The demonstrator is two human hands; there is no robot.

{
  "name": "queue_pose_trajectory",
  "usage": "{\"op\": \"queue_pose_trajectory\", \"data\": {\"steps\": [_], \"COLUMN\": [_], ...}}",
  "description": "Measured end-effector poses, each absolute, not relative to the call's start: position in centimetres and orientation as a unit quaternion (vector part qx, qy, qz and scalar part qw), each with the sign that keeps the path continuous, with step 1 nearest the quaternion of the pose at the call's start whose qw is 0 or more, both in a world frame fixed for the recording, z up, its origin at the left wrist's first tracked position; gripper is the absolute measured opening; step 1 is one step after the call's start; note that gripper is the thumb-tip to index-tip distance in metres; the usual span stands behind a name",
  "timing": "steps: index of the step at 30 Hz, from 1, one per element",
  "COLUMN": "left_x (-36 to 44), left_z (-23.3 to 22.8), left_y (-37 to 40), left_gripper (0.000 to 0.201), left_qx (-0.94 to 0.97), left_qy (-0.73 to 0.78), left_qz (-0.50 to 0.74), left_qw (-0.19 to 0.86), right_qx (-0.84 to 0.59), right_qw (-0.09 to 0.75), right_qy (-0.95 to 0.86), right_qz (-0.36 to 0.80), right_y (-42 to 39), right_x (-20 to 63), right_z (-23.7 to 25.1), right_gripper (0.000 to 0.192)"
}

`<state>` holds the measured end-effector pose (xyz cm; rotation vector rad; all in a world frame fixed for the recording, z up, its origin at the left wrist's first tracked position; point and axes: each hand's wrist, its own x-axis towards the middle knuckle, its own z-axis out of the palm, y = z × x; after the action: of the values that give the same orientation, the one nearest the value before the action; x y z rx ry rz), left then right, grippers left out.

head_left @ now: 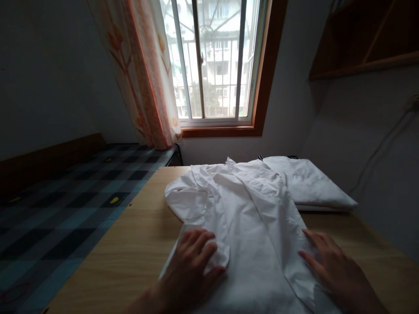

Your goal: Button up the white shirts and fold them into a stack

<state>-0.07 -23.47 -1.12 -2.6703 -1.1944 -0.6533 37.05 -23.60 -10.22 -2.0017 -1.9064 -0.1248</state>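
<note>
A white shirt (248, 218) lies spread and rumpled on the wooden worktop (137, 244). The left hand (193, 266) rests on its near left part, fingers loosely curled over a fold of cloth; the right hand (330, 266) lies flat and open on its right edge. Behind the shirt sits a folded white garment (310, 183), touching it. A checked bed (65, 209) stands left of the worktop

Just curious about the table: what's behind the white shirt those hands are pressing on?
Behind the white shirt lies a folded white garment on the wooden table. The shirt overlaps its near edge, hiding that part.
</note>
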Motion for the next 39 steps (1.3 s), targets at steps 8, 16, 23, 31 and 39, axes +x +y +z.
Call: {"op": "queue_pose_trajectory", "data": {"steps": [8, 16, 23, 31, 39], "left_x": [-3.9, 2.5, 3.6, -6.3, -9.1], "left_z": [-1.2, 3.0, -1.8, -1.2, -3.7], "left_y": [-20.7, -22.2, -22.5, -11.8, -8.1], "left_gripper": [0.018, 0.017, 0.029, 0.062, 0.035], "left_qx": [-0.745, -0.900, -0.921, -0.830, -0.796], "left_qy": [-0.643, -0.327, -0.113, -0.532, -0.537], "left_qz": [-0.115, -0.225, -0.046, -0.164, -0.238], "left_qw": [-0.136, -0.180, -0.371, 0.008, -0.145], "right_qx": [-0.691, -0.457, -0.334, -0.324, -0.412], "right_qw": [0.201, 0.273, 0.160, 0.200, 0.152], "right_qy": [-0.694, -0.801, -0.701, -0.886, -0.886], "right_qz": [0.021, 0.275, 0.609, 0.263, 0.151], "right_y": [-21.2, -22.9, -19.6, -18.5, -15.2], "right_x": [37.3, 29.7, 27.4, 22.4, 16.7], "right_z": [-8.9, 0.2, -3.2, 0.3, -5.0], "right_gripper": [0.037, 0.039, 0.046, 0.053, 0.018]}}
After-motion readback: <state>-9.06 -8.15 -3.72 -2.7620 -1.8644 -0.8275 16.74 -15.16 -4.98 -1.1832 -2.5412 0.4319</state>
